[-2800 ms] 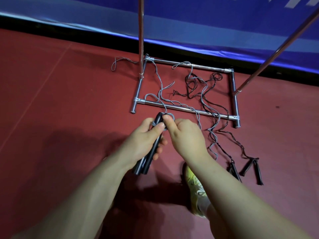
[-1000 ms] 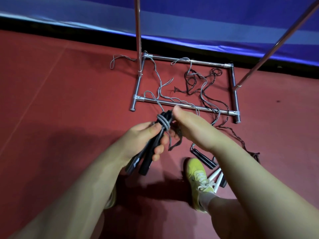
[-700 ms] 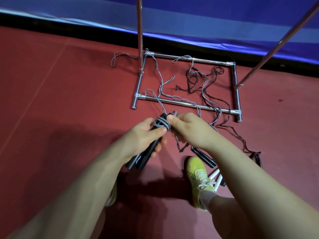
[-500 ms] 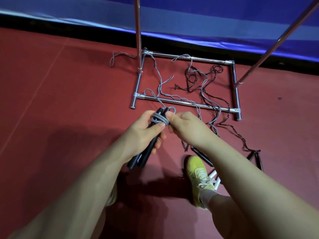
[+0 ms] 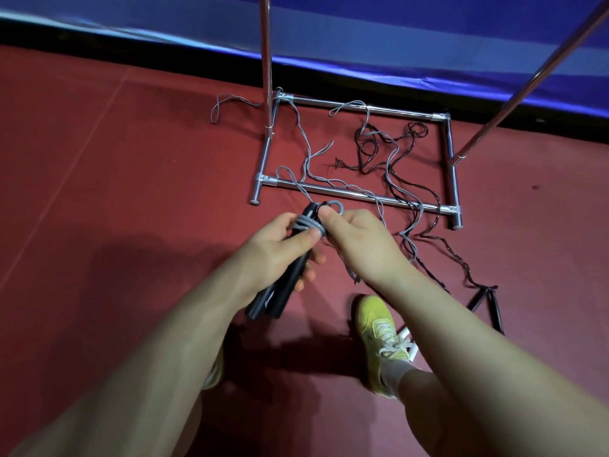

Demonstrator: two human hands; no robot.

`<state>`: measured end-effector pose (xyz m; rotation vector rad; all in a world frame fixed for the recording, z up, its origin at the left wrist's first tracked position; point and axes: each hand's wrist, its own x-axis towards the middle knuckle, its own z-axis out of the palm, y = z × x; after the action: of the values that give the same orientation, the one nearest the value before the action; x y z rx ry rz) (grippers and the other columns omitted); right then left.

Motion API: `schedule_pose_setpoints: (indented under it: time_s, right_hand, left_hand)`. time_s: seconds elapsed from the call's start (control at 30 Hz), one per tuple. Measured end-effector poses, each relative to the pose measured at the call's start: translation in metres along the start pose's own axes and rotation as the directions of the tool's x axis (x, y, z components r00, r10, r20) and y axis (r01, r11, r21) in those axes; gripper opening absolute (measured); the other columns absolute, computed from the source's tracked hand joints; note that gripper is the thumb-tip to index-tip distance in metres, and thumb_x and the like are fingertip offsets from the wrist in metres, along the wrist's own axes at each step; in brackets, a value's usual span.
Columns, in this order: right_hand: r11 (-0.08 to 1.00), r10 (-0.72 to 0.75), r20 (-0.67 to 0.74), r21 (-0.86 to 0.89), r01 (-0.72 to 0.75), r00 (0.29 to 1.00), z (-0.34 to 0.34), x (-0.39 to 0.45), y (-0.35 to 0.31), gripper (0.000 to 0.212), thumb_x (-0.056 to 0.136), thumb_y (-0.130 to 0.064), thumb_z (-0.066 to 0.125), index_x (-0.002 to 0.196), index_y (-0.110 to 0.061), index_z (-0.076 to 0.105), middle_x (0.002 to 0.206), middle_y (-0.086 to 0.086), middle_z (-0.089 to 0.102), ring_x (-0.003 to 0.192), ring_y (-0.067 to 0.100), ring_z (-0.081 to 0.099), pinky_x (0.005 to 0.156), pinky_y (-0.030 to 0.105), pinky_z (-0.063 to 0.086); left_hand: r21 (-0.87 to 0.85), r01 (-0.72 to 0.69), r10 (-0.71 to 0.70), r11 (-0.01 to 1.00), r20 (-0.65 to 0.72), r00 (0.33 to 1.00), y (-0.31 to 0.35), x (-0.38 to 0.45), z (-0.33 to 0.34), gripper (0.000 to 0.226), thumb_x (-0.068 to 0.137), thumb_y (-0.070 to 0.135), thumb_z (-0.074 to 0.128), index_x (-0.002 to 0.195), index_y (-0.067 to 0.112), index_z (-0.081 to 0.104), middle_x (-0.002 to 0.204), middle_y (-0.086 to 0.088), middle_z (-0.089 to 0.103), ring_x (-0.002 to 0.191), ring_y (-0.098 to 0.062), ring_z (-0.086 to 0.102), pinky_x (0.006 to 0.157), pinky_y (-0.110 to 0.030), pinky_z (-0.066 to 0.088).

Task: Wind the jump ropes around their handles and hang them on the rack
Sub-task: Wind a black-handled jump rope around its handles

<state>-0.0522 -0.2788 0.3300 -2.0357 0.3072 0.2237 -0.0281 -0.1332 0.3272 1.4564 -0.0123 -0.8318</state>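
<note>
My left hand (image 5: 278, 250) grips two black handles (image 5: 280, 291) held side by side, thumb pressed over several grey turns at their top. My right hand (image 5: 361, 244) pinches the grey rope (image 5: 306, 150) in a small loop at the handle tips. The loose grey rope trails away across the floor and over the chrome rack base (image 5: 349, 192). A black rope (image 5: 398, 143) lies tangled inside the base and runs right to its two black handles (image 5: 487, 305) on the floor.
Two chrome rack uprights (image 5: 266, 61) rise from the base, the right one slanting up. A blue banner (image 5: 362, 34) runs along the far edge of the red floor. My yellow shoe (image 5: 379, 328) stands below my right hand, with white handles (image 5: 408, 341) beside it.
More grey turns sit on the handles than 2.8 s ago. My right hand has circled the handle tops, carrying the rope round them. My left hand keeps its grip.
</note>
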Motion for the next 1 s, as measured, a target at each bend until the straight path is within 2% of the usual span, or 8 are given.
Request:
schedule_pose_setpoints:
  time_s: [0.1, 0.2, 0.43, 0.57, 0.7, 0.8, 0.9, 1.0]
  right_hand:
    - [0.999, -0.038, -0.087, 0.031, 0.04, 0.995, -0.003, -0.001, -0.002, 0.053, 0.099, -0.032, 0.046, 0.05, -0.021, 0.028, 0.037, -0.011, 0.025, 0.039, 0.007, 0.026, 0.044, 0.021, 0.023]
    - [0.998, -0.051, -0.092, 0.021, 0.053, 0.994, -0.007, 0.003, 0.002, 0.052, 0.1, -0.033, 0.043, 0.052, -0.016, 0.036, 0.047, -0.012, 0.03, 0.046, 0.006, 0.027, 0.049, 0.023, 0.025]
    - [0.993, 0.056, 0.13, 0.1, -0.069, 0.99, 0.0, 0.007, 0.011, 0.028, 0.1, -0.026, 0.042, 0.083, -0.013, 0.06, 0.053, -0.006, 0.04, 0.043, 0.01, 0.036, 0.043, 0.022, 0.034]
    - [0.953, -0.006, 0.218, -0.294, 0.072, 0.976, -0.005, 0.003, 0.012, 0.018, 0.096, -0.018, 0.051, 0.103, -0.01, 0.065, 0.063, -0.005, 0.051, 0.059, 0.016, 0.048, 0.065, 0.027, 0.041]
    - [0.754, -0.078, 0.316, -0.602, 0.263, 0.946, -0.009, -0.008, 0.004, 0.019, 0.095, -0.028, 0.048, 0.099, -0.019, 0.065, 0.091, 0.007, 0.066, 0.093, 0.031, 0.058, 0.072, 0.035, 0.045]
    - [0.615, -0.137, 0.398, -0.684, 0.393, 0.907, -0.013, -0.017, -0.007, 0.02, 0.095, -0.032, 0.046, 0.083, -0.023, 0.058, 0.091, 0.002, 0.063, 0.096, 0.03, 0.056, 0.064, 0.03, 0.032]
    - [0.673, -0.151, 0.452, -0.604, 0.427, 0.879, -0.025, -0.019, -0.008, 0.016, 0.092, -0.026, 0.053, 0.097, -0.024, 0.069, 0.099, 0.001, 0.069, 0.096, 0.025, 0.06, 0.072, 0.032, 0.043]
    - [0.833, -0.123, 0.506, -0.415, 0.366, 0.854, -0.034, -0.015, -0.005, 0.01, 0.087, -0.014, 0.063, 0.086, -0.019, 0.071, 0.08, 0.0, 0.07, 0.072, 0.01, 0.059, 0.067, 0.02, 0.043]
  left_hand:
    - [-0.202, 0.127, -0.103, 0.971, 0.125, 0.987, 0.005, -0.007, 0.0, 0.035, 0.077, 0.031, 0.054, 0.108, 0.014, 0.056, 0.069, -0.005, 0.068, 0.054, -0.018, 0.061, 0.048, -0.026, 0.05]
    - [-0.225, 0.255, -0.209, 0.94, 0.211, 0.955, 0.004, -0.012, 0.002, 0.041, 0.074, 0.033, 0.056, 0.108, 0.01, 0.059, 0.066, -0.003, 0.061, 0.05, -0.015, 0.055, 0.046, -0.025, 0.049]
    - [-0.248, 0.218, -0.243, 0.944, -0.073, 0.967, 0.004, 0.002, -0.007, 0.01, 0.095, 0.016, 0.049, 0.093, 0.01, 0.058, 0.056, 0.003, 0.049, 0.04, -0.008, 0.04, 0.037, -0.017, 0.034]
    - [-0.267, 0.197, -0.248, 0.943, -0.173, 0.953, 0.005, 0.007, -0.022, 0.009, 0.093, 0.008, 0.049, 0.089, 0.01, 0.057, 0.059, 0.001, 0.049, 0.038, -0.008, 0.041, 0.036, -0.017, 0.034]
    - [0.055, 0.277, -0.259, 0.959, -0.223, 0.94, -0.009, 0.009, -0.018, 0.014, 0.093, 0.006, 0.05, 0.079, 0.009, 0.052, 0.057, -0.003, 0.047, 0.036, -0.009, 0.04, 0.035, -0.016, 0.032]
    - [0.422, 0.336, -0.296, 0.842, -0.158, 0.942, -0.021, 0.01, -0.011, 0.02, 0.092, 0.005, 0.047, 0.072, 0.011, 0.049, 0.058, -0.006, 0.049, 0.033, -0.008, 0.039, 0.035, -0.015, 0.031]
    - [0.636, 0.277, -0.363, 0.72, 0.005, 0.932, -0.027, 0.006, -0.003, 0.02, 0.092, 0.008, 0.048, 0.072, 0.013, 0.05, 0.063, -0.003, 0.054, 0.034, -0.005, 0.041, 0.034, -0.016, 0.032]
    - [0.74, 0.164, -0.46, 0.653, 0.214, 0.862, -0.029, -0.001, 0.008, 0.014, 0.093, 0.01, 0.051, 0.08, 0.015, 0.051, 0.066, 0.004, 0.056, 0.038, -0.001, 0.044, 0.039, -0.02, 0.038]
